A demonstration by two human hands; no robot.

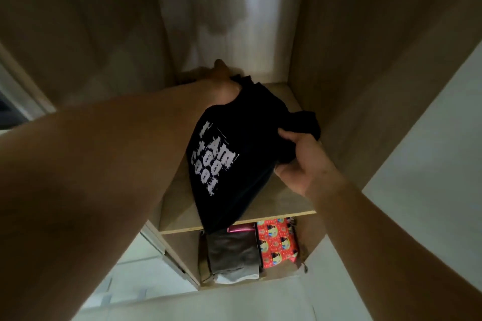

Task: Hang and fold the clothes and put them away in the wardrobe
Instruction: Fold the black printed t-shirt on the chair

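**Left forearm [104,164] reached in, both hands at the black T-shirt [234,177]**

Left hand [221,81] was at the shirt's far end near the wardrobe shelf's [287,203] back left corner, fingers hidden, grip unclear. Right hand [300,161] pinched the shirt's right side, thumb on top. The shirt stretched over the shelf, past its front edge.

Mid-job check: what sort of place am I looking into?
Most likely the inside of an open wardrobe: a wooden shelf between tall side panels, a black T-shirt held over it, folded grey clothes in the compartment below.
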